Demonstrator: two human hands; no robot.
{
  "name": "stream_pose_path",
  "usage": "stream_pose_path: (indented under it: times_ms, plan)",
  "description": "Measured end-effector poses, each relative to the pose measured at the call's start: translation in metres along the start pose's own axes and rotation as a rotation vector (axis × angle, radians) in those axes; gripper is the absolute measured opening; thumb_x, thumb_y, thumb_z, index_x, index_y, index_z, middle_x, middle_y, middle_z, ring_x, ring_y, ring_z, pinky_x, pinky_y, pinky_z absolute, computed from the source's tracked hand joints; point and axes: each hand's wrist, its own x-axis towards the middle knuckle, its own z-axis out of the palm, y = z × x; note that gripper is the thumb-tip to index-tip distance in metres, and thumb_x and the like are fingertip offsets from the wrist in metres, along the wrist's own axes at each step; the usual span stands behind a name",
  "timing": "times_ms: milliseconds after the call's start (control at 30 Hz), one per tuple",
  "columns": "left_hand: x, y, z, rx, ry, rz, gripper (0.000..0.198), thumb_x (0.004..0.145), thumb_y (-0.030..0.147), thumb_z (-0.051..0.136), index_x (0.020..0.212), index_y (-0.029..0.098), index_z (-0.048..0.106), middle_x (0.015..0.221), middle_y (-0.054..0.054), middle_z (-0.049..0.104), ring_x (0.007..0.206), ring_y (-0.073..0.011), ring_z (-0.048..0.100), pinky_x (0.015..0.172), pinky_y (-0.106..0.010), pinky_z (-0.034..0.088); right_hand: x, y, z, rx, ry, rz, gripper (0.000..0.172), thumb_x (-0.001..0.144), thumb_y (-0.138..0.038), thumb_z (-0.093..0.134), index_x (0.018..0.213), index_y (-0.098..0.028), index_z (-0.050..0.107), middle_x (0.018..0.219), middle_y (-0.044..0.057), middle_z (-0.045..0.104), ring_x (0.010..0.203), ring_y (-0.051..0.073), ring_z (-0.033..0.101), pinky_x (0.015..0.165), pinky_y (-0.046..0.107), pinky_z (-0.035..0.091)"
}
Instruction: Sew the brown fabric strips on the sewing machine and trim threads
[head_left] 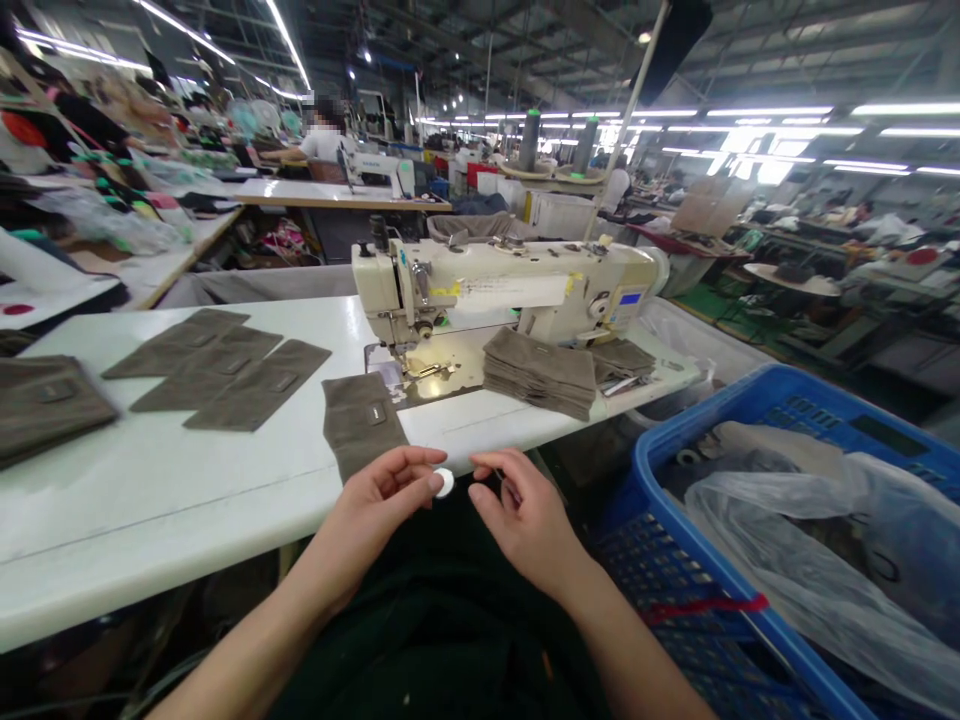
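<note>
My left hand (386, 490) pinches a small white disc (445, 483) between thumb and fingers, just off the table's front edge. Whether it is a bobbin I cannot make out. Facing it is my right hand (521, 505), fingers curled and thumb apart, with nothing plainly held. Beyond my left hand a grey-brown fabric piece (365, 415) with a small label lies partly over the table edge. Behind both hands stands a cream sewing machine (480, 275), its needle area above a metal plate (442, 370).
A stack of grey-brown pieces (540, 370) sits on the machine bed's right. More labelled pieces (232, 372) fan out on the white table (172, 490), beside a thicker pile (45, 405) at far left. A blue plastic basket (697, 530) with clear bags stands close on my right.
</note>
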Motion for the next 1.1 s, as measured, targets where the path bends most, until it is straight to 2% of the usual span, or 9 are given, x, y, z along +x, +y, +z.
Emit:
stream_pose_path:
  times_ms: [100,200,467,667,767,833,933,1000,1100]
  plan:
    - [0.0,0.001,-0.003,0.008,0.01,0.02,0.039,0.068,0.046,0.082,0.095,0.019,0.072,0.075,-0.001,0.068,0.07,-0.0169,0.059,0.066,-0.026,0.044,0.0,-0.003,0.002,-0.031,-0.17,0.029,0.033,0.101,-0.038,0.046,0.128,-0.024,0.06,0.112,0.004,0.069,0.086,0.015,0.065,0.08,0.028,0.05]
    - [-0.001,0.003,-0.006,0.045,0.04,0.068,0.037,0.067,0.046,0.082,0.09,0.02,0.072,0.075,-0.001,0.069,0.073,-0.0188,0.062,0.07,-0.029,0.047,-0.001,0.0,0.005,-0.148,-0.188,-0.052,0.032,0.105,-0.034,0.039,0.122,-0.024,0.064,0.116,0.004,0.07,0.103,0.018,0.065,0.091,0.03,0.046]
    - [-0.002,0.002,-0.004,0.063,-0.059,0.052,0.033,0.07,0.045,0.08,0.09,0.019,0.071,0.075,-0.002,0.07,0.072,-0.0177,0.062,0.068,-0.027,0.047,0.003,0.01,0.024,-0.504,-0.154,-0.058,0.018,0.098,-0.033,0.057,0.099,-0.02,0.068,0.094,0.004,0.073,0.086,0.021,0.067,0.072,0.029,0.042]
    - [-0.003,-0.001,-0.013,0.01,-0.022,0.015,0.034,0.068,0.045,0.082,0.089,0.02,0.073,0.074,-0.001,0.067,0.068,-0.0165,0.058,0.064,-0.026,0.044,0.003,0.026,0.024,-0.635,-0.265,-0.028,0.02,0.099,-0.029,0.055,0.087,-0.02,0.068,0.083,0.004,0.073,0.075,0.02,0.068,0.065,0.029,0.04]
    - [-0.003,-0.005,-0.018,-0.007,0.066,0.011,0.036,0.068,0.046,0.082,0.091,0.02,0.072,0.072,0.0,0.066,0.067,-0.016,0.057,0.064,-0.025,0.043,0.001,0.03,0.019,-0.585,-0.184,0.073,0.016,0.095,-0.031,0.061,0.087,-0.019,0.067,0.084,0.004,0.071,0.075,0.02,0.067,0.065,0.029,0.042]
    - [-0.002,-0.01,-0.019,-0.016,0.092,0.002,0.038,0.068,0.046,0.082,0.093,0.019,0.072,0.071,0.0,0.066,0.066,-0.0157,0.057,0.064,-0.026,0.043,0.0,0.025,0.016,-0.423,-0.081,0.094,0.015,0.091,-0.035,0.066,0.094,-0.021,0.067,0.089,0.003,0.068,0.077,0.019,0.065,0.068,0.028,0.045]
    - [0.0,-0.02,-0.016,-0.063,0.061,-0.026,0.041,0.069,0.045,0.082,0.097,0.018,0.07,0.074,-0.001,0.068,0.069,-0.0169,0.06,0.067,-0.027,0.045,-0.002,0.012,0.018,-0.123,-0.055,-0.012,0.042,0.081,-0.045,0.076,0.116,-0.025,0.063,0.1,0.001,0.065,0.082,0.017,0.065,0.068,0.025,0.05]
    - [0.0,-0.026,-0.012,-0.114,0.007,-0.045,0.041,0.069,0.045,0.082,0.098,0.018,0.069,0.076,-0.002,0.07,0.072,-0.0186,0.063,0.071,-0.029,0.047,-0.003,0.005,0.022,-0.065,-0.092,-0.132,0.055,0.078,-0.048,0.079,0.125,-0.026,0.06,0.107,0.004,0.064,0.084,0.017,0.065,0.066,0.024,0.051]
    - [-0.001,-0.031,-0.007,-0.156,-0.049,-0.049,0.041,0.069,0.045,0.082,0.096,0.018,0.068,0.077,-0.003,0.072,0.074,-0.0195,0.065,0.072,-0.03,0.048,-0.003,0.002,0.03,-0.189,-0.079,-0.249,0.033,0.091,-0.041,0.067,0.118,-0.022,0.065,0.105,0.006,0.065,0.081,0.017,0.066,0.067,0.025,0.05]
